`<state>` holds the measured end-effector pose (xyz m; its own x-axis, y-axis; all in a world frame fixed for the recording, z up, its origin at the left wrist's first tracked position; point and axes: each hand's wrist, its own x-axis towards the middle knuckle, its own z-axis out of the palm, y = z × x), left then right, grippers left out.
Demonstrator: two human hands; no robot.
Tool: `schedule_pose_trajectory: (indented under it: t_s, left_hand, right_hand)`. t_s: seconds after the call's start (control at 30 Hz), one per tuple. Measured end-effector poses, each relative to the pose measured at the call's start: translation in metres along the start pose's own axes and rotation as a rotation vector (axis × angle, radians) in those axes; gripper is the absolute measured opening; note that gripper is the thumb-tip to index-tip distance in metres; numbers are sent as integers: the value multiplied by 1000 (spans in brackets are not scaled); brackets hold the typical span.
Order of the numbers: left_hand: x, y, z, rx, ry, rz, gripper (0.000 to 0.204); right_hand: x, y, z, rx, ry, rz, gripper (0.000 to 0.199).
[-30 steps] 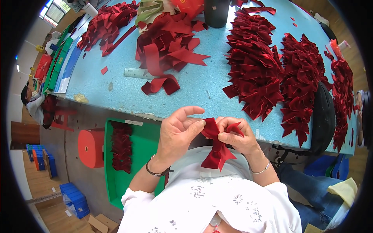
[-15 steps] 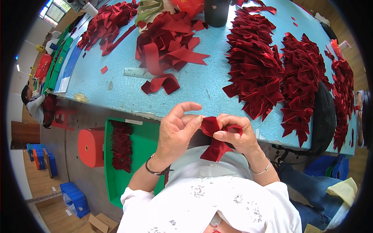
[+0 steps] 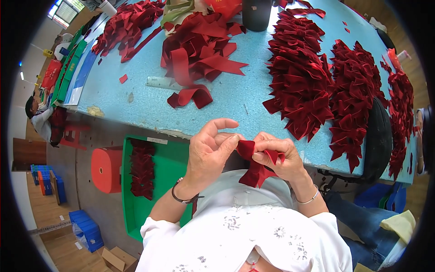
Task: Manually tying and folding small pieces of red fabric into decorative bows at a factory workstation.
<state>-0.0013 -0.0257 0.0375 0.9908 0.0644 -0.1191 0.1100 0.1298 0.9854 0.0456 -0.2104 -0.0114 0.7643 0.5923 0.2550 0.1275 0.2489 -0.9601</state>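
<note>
Between my two hands, just off the table's near edge, is a dark red velvet ribbon [image 3: 256, 174] folded into a bow shape, its cut ends hanging down. My left hand [image 3: 213, 147] pinches one loop between thumb and a finger, with the index finger raised above it. My right hand [image 3: 283, 157] is closed around the middle and the other loop, thumb pressed on the front. Parts of the ribbon are hidden behind the fingers. Beyond my hands lies a loose heap of red ribbon [image 3: 199, 45], one curled strip [image 3: 192, 95] trailing toward me.
Rows of finished-looking red bows [image 3: 299, 81] cover the right of the blue table [image 3: 149, 109]. A clear ruler [image 3: 163, 83] lies beside the loose ribbon; a dark cup [image 3: 256, 16] stands behind. Below left are a green tray [image 3: 158, 208] holding bows and a red stool [image 3: 106, 170]. Another person [image 3: 41, 113] sits far left.
The ribbon's hanging ends have turned slightly and shifted a little to the right. Both hands keep their pinch, the right fingers moving slightly at the fold.
</note>
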Motion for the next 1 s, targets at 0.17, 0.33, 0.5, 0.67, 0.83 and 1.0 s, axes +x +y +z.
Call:
schedule_pose_trajectory:
  t_s: [0.17, 0.33, 0.5, 0.67, 0.83, 1.0]
  left_hand:
    - [-2, -1, -3, -217, -11, -107, 31]
    - [-1, -4, -3, -106, 70, -56, 29]
    - [1, -5, 1, 8, 114, -2, 25]
    - [0, -1, 5, -5, 140, 108, 22]
    - [-2, -5, -3, -63, 195, 77, 22]
    - [-5, -5, -3, -104, 35, 18, 19]
  right_hand:
    - [0, 1, -1, 23, 4, -4, 17]
    - [4, -12, 6, -225, -65, -48, 20]
    - [4, -14, 9, -299, -48, -79, 21]
    - [-1, -11, 8, -255, -98, 18, 16]
    - [-4, -9, -1, -93, 14, 89, 16]
    - [0, -16, -4, 37, 42, 185, 19]
